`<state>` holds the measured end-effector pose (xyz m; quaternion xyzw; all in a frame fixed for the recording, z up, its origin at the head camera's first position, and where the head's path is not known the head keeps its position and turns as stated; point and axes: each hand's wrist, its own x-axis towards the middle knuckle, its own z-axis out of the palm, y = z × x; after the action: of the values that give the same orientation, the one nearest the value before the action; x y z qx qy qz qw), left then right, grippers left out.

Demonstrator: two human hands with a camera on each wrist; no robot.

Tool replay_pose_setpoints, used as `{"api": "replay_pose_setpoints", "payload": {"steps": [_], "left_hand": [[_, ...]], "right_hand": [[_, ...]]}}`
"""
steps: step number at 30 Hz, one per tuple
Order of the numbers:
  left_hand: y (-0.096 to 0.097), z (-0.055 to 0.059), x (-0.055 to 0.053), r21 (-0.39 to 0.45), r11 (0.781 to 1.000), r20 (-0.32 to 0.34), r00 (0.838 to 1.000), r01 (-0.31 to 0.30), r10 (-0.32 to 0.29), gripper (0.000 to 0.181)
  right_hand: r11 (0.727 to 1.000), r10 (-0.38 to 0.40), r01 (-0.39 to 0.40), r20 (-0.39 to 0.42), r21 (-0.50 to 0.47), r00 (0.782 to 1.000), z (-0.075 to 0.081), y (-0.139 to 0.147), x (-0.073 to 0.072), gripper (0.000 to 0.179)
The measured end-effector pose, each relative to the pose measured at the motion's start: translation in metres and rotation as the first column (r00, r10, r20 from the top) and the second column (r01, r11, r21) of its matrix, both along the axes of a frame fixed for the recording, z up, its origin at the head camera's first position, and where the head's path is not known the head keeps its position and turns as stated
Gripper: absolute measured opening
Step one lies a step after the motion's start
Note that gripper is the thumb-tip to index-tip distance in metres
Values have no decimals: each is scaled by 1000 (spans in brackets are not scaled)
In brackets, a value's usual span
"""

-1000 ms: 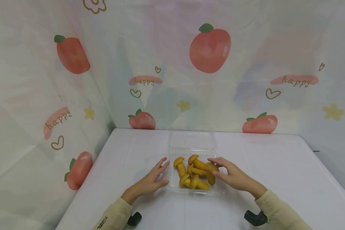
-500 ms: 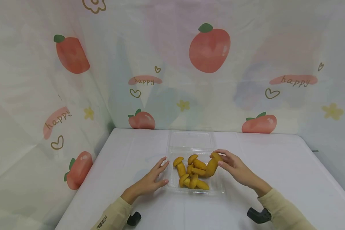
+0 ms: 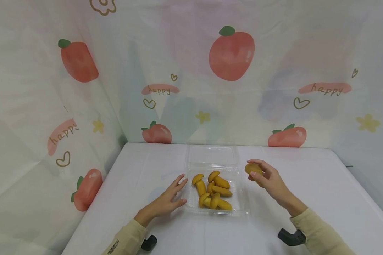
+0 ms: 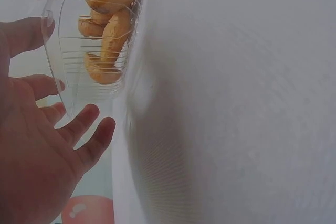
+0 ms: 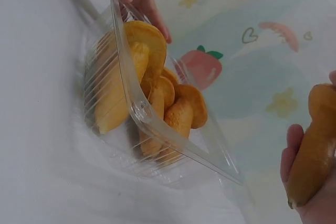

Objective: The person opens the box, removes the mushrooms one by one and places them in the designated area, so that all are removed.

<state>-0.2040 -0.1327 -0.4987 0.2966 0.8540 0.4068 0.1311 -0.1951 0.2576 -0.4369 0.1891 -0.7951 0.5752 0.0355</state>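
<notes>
A clear plastic box (image 3: 241, 198) sits in the middle of the table with several yellow-brown mushrooms (image 3: 221, 191) inside. To the right of the box and above the table, my right hand (image 3: 273, 183) pinches one mushroom (image 3: 253, 169) between thumb and fingers. In the right wrist view the stem of that held mushroom (image 5: 314, 156) shows along the fingers. My left hand (image 3: 166, 202) is at the left side of the box, fingers spread. The left wrist view has its fingertips at the box wall (image 4: 71, 72); firm contact cannot be made out.
The box's clear lid (image 3: 212, 156) lies folded back toward the rear wall. A patterned cloth backdrop (image 3: 191, 71) stands behind and to the left of the white table (image 3: 306, 184). Black curved pieces (image 3: 291, 237) stick out by both sleeves.
My right hand has gripped a mushroom at the right side of the box, lifted it out and carried it right, past the rim. The left hand has stayed in place.
</notes>
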Motion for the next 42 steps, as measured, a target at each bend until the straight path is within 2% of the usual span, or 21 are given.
{"api": "replay_pose_setpoints", "payload": {"steps": [9, 15, 18, 24, 28, 31, 35, 38, 42], "left_hand": [[-1, -2, 0, 3, 1000, 5, 1000, -12, 12, 70], [0, -2, 0, -5, 1000, -9, 1000, -16, 16, 70], [0, -1, 0, -10, 1000, -10, 1000, -16, 16, 70], [1, 0, 1, -7, 1000, 1, 1000, -16, 16, 70], [0, -1, 0, -11, 1000, 0, 1000, -22, 22, 70], [0, -1, 0, -13, 1000, -7, 1000, -24, 24, 71], [0, -1, 0, -9, 1000, -1, 1000, -24, 24, 71], [1, -2, 0, -5, 1000, 5, 1000, -23, 23, 71], [1, -2, -1, -4, 1000, 7, 1000, -22, 22, 71]], "right_hand": [[997, -45, 46, -23, 54, 999, -6, 10, -4, 44], [999, -47, 44, 100, 32, 994, -2, 19, -7, 51], [999, -48, 47, 126, 10, 991, -2, 23, -7, 53], [998, -60, 59, 9, 14, 998, -8, 26, -8, 39], [995, -87, 89, -40, 37, 995, -13, 29, -11, 42], [993, -101, 102, -23, 57, 995, -17, 34, -14, 51], [993, -81, 77, 35, 92, 996, -21, 42, -17, 63], [989, -79, 70, 66, 129, 995, -25, 46, -19, 65], [979, -104, 90, 67, 181, 992, -34, 49, -23, 64]]}}
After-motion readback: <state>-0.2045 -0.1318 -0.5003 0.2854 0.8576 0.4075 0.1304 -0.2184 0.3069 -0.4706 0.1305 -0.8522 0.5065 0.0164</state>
